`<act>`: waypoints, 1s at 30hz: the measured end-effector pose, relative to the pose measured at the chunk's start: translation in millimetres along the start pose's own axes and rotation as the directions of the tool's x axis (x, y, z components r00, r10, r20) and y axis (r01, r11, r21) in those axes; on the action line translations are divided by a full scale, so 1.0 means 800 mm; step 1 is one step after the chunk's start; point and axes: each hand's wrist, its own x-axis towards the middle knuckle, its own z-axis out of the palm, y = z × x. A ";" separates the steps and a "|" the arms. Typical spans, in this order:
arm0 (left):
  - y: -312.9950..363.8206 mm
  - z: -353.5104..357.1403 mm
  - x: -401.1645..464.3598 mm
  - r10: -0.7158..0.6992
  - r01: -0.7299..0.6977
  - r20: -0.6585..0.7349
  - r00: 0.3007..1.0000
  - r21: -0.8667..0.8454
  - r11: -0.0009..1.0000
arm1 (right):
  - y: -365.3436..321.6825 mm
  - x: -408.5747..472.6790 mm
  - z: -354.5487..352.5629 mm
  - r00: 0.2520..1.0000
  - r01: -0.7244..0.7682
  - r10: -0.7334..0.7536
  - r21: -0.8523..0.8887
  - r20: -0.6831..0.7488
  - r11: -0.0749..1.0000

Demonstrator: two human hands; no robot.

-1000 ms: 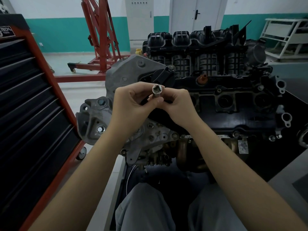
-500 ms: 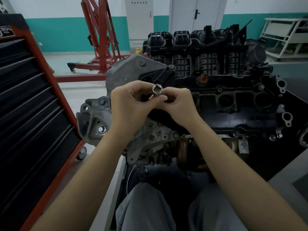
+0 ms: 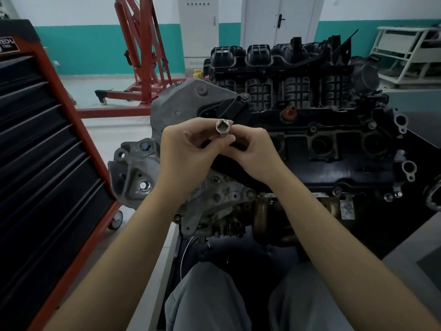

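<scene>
"Where's the socket?"
"Over the engine's timing-cover end, square drive facing up. The left hand and right hand both pinch it."
"Which step?"
"Readying it, I'd say. Next it needs a driver seated squarely."

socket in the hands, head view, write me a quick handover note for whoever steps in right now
Left hand: pinches the socket between thumb and fingers, its square drive end toward the camera.
Right hand: pinches the socket's lower part from the right.
Where: the socket is held up in front of the engine. The tool cabinet stands at the left.
Done: the socket is in hand.
Left: it sits on no bolt, and no ratchet or driver is in view. The likely next step is to fit it to a driver, then to a bolt on the engine.
</scene>
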 end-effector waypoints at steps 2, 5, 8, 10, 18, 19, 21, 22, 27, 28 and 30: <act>0.000 -0.001 -0.001 -0.035 0.038 0.038 0.999 -0.067 0.997 | 0.000 0.000 0.000 1.000 0.004 -0.004 -0.001 0.006 1.000; 0.002 0.000 -0.002 -0.020 0.020 0.058 0.998 -0.007 1.000 | 0.001 0.000 0.001 0.998 0.002 -0.001 0.026 -0.055 1.000; 0.001 0.002 -0.001 0.038 -0.036 -0.023 0.999 0.104 0.994 | 0.001 -0.001 0.001 0.998 0.000 0.004 0.054 -0.067 0.999; 0.000 0.003 0.000 0.034 -0.031 -0.046 0.998 0.079 0.996 | 0.001 -0.001 0.000 0.999 0.004 -0.004 0.020 -0.036 1.000; 0.006 -0.001 0.003 -0.007 0.006 0.010 1.000 0.043 0.999 | 0.002 0.000 0.000 0.997 -0.022 0.024 0.029 -0.069 0.999; 0.006 -0.002 0.003 0.002 -0.001 -0.007 1.000 0.065 0.998 | 0.002 -0.001 0.000 0.997 -0.020 0.023 0.038 -0.073 0.999; 0.007 -0.003 0.003 0.015 -0.013 -0.015 1.000 0.092 0.996 | 0.001 -0.001 0.000 0.998 -0.019 0.021 0.029 -0.056 0.999; 0.007 -0.004 0.003 0.014 -0.012 -0.016 1.000 0.088 0.996 | 0.001 0.000 0.000 0.999 -0.019 0.019 0.012 -0.035 1.000; 0.007 -0.006 0.002 -0.031 0.031 0.027 0.999 0.005 1.000 | 0.001 0.001 0.001 0.999 -0.029 0.029 0.011 -0.035 1.000; 0.007 -0.005 0.002 -0.020 0.019 0.031 0.999 0.037 0.999 | 0.001 0.001 0.001 0.999 -0.022 0.022 0.008 -0.049 1.000; 0.008 -0.002 0.002 0.005 -0.004 -0.003 1.000 0.104 0.995 | 0.000 0.000 0.002 0.998 -0.006 0.006 0.000 -0.064 1.000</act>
